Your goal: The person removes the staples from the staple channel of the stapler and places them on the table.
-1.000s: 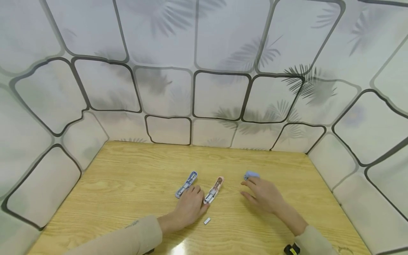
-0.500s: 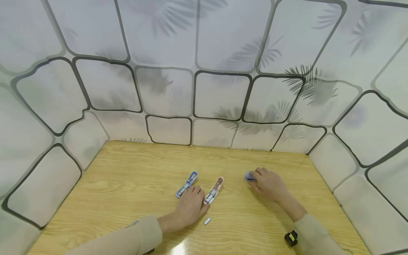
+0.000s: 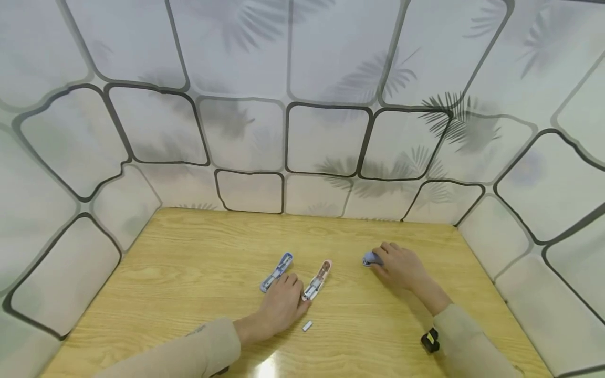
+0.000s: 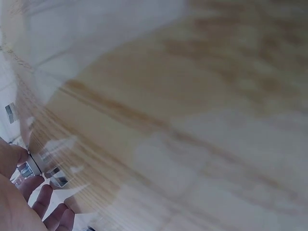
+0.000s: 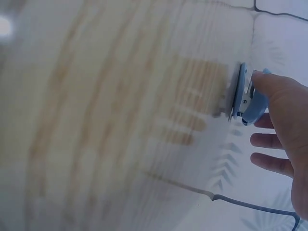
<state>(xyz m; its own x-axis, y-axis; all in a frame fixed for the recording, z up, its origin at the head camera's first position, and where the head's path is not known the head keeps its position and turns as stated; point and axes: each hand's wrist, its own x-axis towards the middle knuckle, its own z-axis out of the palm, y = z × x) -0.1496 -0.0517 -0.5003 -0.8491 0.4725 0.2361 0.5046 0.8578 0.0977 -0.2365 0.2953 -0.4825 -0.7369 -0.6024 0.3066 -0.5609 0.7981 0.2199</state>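
On the right, my right hand (image 3: 400,266) grips a small light-blue stapler (image 3: 371,259), its thumb on the top in the right wrist view, where the stapler (image 5: 257,103) shows its metal side and flat base. My left hand (image 3: 281,302) rests at mid-table, thumb and forefinger pinching the near end of a pink-and-white stapler (image 3: 317,281) that lies opened out, its metal channel showing. Beyond the left knuckles lies a second blue stapler (image 3: 279,270), also opened flat, its near end close to the fingers.
A small strip of staples (image 3: 307,326) lies on the wooden table (image 3: 203,262), nearer than the pink stapler. Patterned pale panels (image 3: 250,191) stand along the back and both sides. A small black-and-yellow item (image 3: 430,340) is by the right cuff.
My right hand has moved slightly forward over the light-blue stapler, and its fingers have closed round it. The left hand and the two opened staplers have stayed put.
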